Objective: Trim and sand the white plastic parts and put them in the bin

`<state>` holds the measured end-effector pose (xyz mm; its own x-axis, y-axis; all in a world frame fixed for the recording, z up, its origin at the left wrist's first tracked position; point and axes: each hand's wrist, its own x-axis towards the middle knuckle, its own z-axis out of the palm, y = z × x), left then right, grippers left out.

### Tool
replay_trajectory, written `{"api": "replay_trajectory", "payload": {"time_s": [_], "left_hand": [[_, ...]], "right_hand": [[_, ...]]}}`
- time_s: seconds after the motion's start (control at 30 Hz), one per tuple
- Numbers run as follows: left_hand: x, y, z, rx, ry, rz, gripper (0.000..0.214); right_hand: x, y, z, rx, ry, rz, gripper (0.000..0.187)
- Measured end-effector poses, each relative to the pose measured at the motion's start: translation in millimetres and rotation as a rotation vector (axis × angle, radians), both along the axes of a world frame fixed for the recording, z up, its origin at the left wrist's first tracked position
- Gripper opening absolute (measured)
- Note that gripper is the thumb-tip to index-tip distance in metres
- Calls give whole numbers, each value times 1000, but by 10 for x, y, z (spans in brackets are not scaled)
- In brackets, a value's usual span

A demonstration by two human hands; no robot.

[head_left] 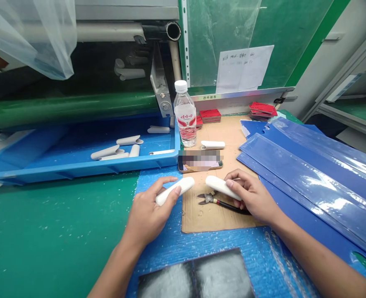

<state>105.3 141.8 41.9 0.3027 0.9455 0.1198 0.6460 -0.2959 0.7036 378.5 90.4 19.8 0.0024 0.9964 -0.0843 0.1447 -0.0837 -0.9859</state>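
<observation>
My left hand (148, 211) grips a white, rounded foam tube piece (174, 190) across its fingers. In my right hand (252, 196) lies a similar white piece (220, 187), held between fingers and thumb. The two pieces point toward each other and do not touch. Just below the right-hand piece, a pair of diagonal cutters (218, 201) with black and red handles rests on a cardboard sheet (207, 219). A third white piece (213, 145) lies farther back on the cardboard, behind a phone (200, 160) whose surface is blurred out.
A blue tray (77, 167) holding several white pieces stands to the left, beside a water bottle (185, 114). Stacks of red sheets (261, 111) lie at the back. Long blue plastic sleeves (309, 178) cover the right side, and a green mat (46, 231) spreads left.
</observation>
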Motion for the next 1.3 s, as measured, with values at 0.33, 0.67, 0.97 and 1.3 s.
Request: {"api": "replay_trajectory", "payload": {"time_s": [0.33,0.67,0.97,1.3], "left_hand": [[25,-1,-5,-159,-95,33,40],[88,25,-6,-317,-339,-42,51],[274,-176,41,-587,-569,-415,34],[143,-73,13,-582,-811,-105,34]], "right_hand": [[-4,-4,-4,-49,-16,35,28],[-25,-6,30,-24,134,34,30],[-297,-122,35,-54,377,206,28],[-329,-187,58,-14,103,323,12]]}}
